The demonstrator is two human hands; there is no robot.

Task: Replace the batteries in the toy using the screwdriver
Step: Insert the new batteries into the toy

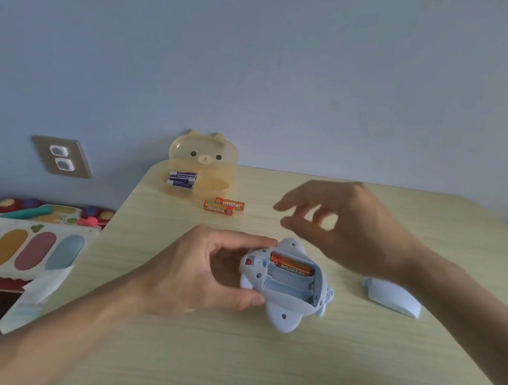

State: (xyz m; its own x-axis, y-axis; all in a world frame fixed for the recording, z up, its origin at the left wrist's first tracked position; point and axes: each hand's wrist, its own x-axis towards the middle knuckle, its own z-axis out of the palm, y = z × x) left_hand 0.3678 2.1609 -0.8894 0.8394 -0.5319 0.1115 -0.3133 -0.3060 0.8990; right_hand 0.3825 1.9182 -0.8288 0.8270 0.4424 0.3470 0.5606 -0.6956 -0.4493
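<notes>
A pale blue toy (283, 314) lies belly-up on the table, its battery bay uncovered. One orange battery (291, 264) sits in the far slot; the near slots show bare. My left hand (208, 268) grips the toy's left end between thumb and fingers. Above and to the right of the toy hovers my right hand (346, 223), blurred, fingers loosely curled and holding nothing. Two orange batteries (224, 206) lie farther back on the table. The pale blue battery cover (391, 297) rests to the right, partly under my right forearm. No screwdriver is visible.
A yellow bear-shaped box (202, 165) with its lid up holds blue-and-white batteries (182, 180) at the table's (261, 363) far left corner. Off the left edge lie a coloured toy board (21, 247) and other toys. A wall socket (61, 156) is behind.
</notes>
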